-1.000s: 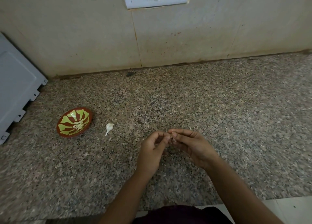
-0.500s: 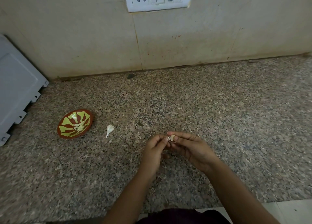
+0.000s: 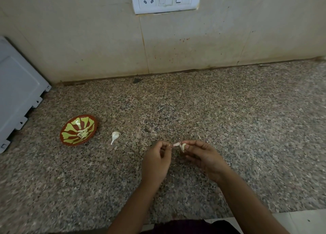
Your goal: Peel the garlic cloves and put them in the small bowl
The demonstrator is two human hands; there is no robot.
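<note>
We see the right hand (image 3: 204, 158) pinching a garlic clove (image 3: 183, 146) between thumb and forefinger, its other fingers curled loosely beneath. The left hand (image 3: 156, 160) pinches a pale strip of skin (image 3: 176, 144) at its fingertips. The strip runs from the left fingertips to the clove, so we judge that the two hands are pulling apart to tear it off. One hand steadies the clove while the other strips it. Both hands work low over the counter (image 3: 229, 128), where any loose skin would fall onto the stone and not into the small bowl (image 3: 70, 128).

The held clove lies at the tip of the right hand, just beside the left fingertips and well to the right of the bowl. How much skin is left on it we cannot say, since the fingers cover most of it and it shows very small.

The bowl sits upright on the counter with a few peeled cloves (image 3: 82, 133) gathered at its bottom, within easy reach of the left hand. Just to the right of the bowl, between it and the hands, an unpeeled clove (image 3: 114, 136) lies on the counter with its papery tail pointing toward us. It is probably next in line.

To the left of the bowl a white panel (image 3: 17, 92) leans by the wall.
</note>
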